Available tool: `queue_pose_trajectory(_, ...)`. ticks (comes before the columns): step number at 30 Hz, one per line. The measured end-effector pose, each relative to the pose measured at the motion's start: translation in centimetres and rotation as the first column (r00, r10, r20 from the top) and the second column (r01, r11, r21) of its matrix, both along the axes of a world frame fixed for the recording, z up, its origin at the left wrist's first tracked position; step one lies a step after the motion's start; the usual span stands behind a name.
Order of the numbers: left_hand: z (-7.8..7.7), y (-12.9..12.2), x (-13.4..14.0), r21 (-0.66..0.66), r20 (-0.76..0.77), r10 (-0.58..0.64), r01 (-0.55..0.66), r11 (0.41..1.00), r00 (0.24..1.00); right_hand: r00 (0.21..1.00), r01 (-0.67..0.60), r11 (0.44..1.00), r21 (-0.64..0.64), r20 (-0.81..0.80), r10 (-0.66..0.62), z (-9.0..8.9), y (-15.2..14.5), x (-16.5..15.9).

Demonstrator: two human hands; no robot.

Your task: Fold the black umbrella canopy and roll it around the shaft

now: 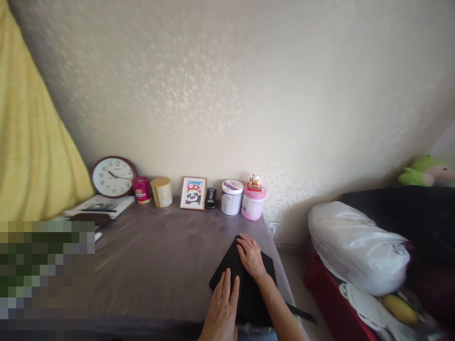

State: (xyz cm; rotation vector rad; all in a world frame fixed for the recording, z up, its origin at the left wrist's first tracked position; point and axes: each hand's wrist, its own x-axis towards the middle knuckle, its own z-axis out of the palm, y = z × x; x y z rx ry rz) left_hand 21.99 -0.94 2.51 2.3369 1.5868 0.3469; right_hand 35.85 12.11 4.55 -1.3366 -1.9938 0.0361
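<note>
A flat black item (247,296), perhaps a folded cloth or bag, lies on the front right part of the grey-covered table (152,265). From its right side a dark strap (301,312) sticks out past the table's edge. My right hand (250,255) rests flat on its upper part, fingers stretched toward the far corner. Lower down, my left hand (223,300) is laid along its left side with fingers extended. Neither hand grips anything. My hands and right forearm cover part of the black item.
Along the wall stand a clock (113,176), a pink can (141,190), a yellow-lidded container (161,192), a panda picture frame (193,192), a white tub (232,197) and a pink tub (253,202) with a lucky-cat figurine (255,182). A white plastic bag (359,246) lies at right.
</note>
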Motion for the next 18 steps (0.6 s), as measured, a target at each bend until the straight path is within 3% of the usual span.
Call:
queue_pose_trajectory(4, 0.6, 0.0, 0.4, -0.076, -0.081, 0.037, -0.043, 0.996, 0.996, 0.994, 0.091, 0.996, 0.012, -0.054, -0.090, 0.6, 0.7, 0.2)
queue_pose_trajectory(8, -1.2, 0.4, 0.6, -0.028, -0.038, 0.051, -0.052, 0.998, 0.998, 0.978, -0.207, 0.978, -0.008, -0.040, 0.206, 1.1, -2.3, -0.6)
queue_pose_trajectory(11, -2.0, 0.5, 0.5, -0.026, 0.002, 0.054, -0.054, 0.998, 0.999, 0.958, -0.283, 0.954, -0.093, 0.007, 0.285, 0.9, -3.3, -1.3)
queue_pose_trajectory(13, -1.5, 0.4, 0.5, -0.069, 0.005, 0.069, -0.069, 0.995, 0.998, 0.970, -0.238, 0.964, -0.119, 0.022, 0.243, 0.7, -2.5, -1.4)
queue_pose_trajectory(18, 1.7, 0.2, 0.5, -0.165, -0.017, 0.096, -0.098, 0.981, 0.995, 0.993, -0.096, 0.985, -0.144, 0.050, 0.104, 0.2, 2.1, -0.9)
